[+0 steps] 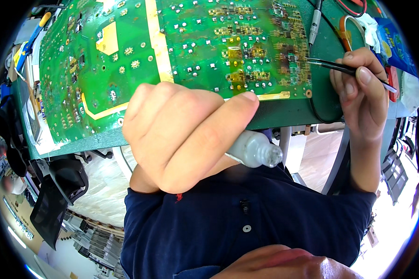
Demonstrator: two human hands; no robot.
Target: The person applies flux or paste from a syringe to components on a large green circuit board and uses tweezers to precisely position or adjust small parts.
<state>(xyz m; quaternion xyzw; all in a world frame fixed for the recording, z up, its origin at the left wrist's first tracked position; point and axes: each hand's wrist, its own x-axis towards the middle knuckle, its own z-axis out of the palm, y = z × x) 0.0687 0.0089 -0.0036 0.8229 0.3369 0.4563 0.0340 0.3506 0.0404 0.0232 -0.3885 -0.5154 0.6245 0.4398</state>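
Observation:
My left hand (186,135) is closed around a small whitish bottle (252,149). The bottle is tilted on its side, its uncapped-looking neck pointing right, in front of the board's near edge. A large green circuit board (191,46) lies on the table, crowded with small parts and crossed by gold strips. Pinched between thumb and fingers of my right hand (362,90) is a pair of dark tweezers (342,68). Their tips reach the dense cluster of small components (291,58) at the board's right side; whether they grip a part is too small to tell.
The green table mat (330,39) extends past the board. On it at the right lie a soldering-iron-like pen (315,23) with a cable, a tape roll (347,30) and a blue packet (395,44). A blue-and-yellow tool (32,42) lies left. A black chair (56,200) stands below.

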